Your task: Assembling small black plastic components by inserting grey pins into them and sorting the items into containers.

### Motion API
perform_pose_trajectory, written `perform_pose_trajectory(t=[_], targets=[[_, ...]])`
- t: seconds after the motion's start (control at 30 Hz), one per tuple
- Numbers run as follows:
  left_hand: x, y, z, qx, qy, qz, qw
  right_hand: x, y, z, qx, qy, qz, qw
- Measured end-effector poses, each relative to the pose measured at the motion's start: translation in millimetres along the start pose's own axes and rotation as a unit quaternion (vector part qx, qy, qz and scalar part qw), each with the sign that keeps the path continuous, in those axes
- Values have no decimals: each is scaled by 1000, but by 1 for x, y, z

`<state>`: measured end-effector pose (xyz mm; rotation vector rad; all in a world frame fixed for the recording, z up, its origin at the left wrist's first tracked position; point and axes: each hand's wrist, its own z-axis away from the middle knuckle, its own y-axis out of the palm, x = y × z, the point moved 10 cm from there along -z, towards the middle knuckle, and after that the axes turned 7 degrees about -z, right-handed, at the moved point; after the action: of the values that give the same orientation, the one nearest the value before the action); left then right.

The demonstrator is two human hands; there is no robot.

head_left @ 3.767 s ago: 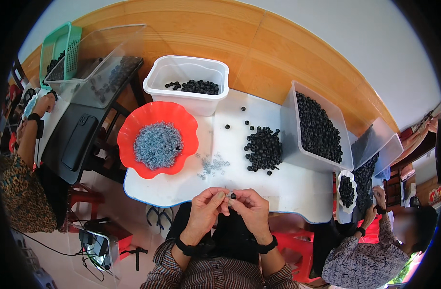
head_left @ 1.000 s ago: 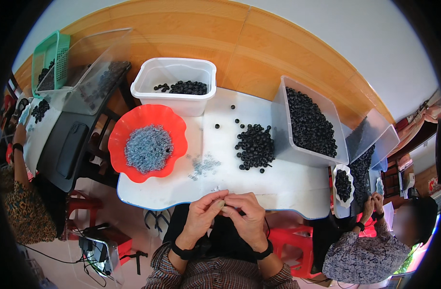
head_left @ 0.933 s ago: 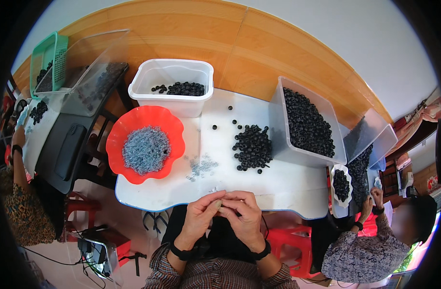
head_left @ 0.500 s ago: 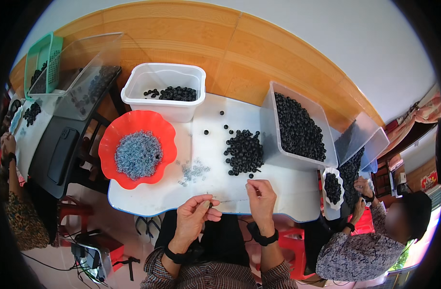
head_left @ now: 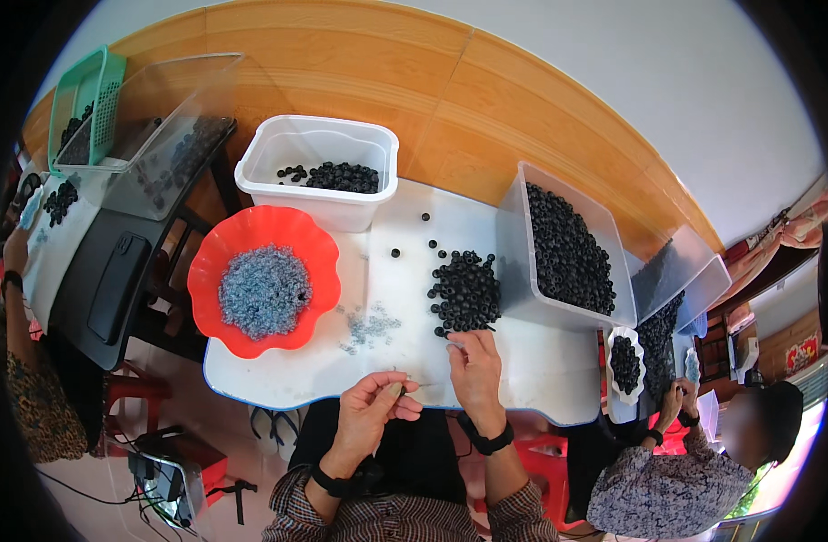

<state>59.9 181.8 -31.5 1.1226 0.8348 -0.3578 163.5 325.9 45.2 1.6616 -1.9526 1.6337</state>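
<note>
Your hands are apart now, where about a second ago they met fingertip to fingertip over the near edge of the white table. Your left hand is pinched narrow, thumb against forefinger, on a small dark piece; it is too tiny and half covered to tell its exact form. That hand sits at about the same spot by the table's near edge as it did half a second ago.

Your right hand has changed more. Half a second ago it was just short of the heap of black beads; now it overlaps the heap's near edge, its fingertips just beside a single black bead. Thumb and forefinger are close together, but whether they hold a bead, you cannot tell from here.

The red scalloped bowl of clear pieces, the scattered clear pieces and the white tub keep their places on the table. To your right, the co-worker's hands, apart half a second ago, are now close together.
</note>
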Motion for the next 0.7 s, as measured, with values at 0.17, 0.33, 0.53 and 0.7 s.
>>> perform_pose_trajectory(t=[0.17, 0.33, 0.53, 0.7], targets=[[1, -4, -1, -3, -3, -3, 1000, -10, 0, -2, -4, 25, -35, 999], [2, -4, -2, 3, -3, 4, 1000, -5, -1, -10, 18, 30, 39, 999], [4, -1, -2, 9, -7, -1, 1000, -13, -8, -7, -4, 21, 108, 994], [4, -3, -2, 5, -2, 4, 1000, -19, -18, -6, -6, 71, 54, 996]])
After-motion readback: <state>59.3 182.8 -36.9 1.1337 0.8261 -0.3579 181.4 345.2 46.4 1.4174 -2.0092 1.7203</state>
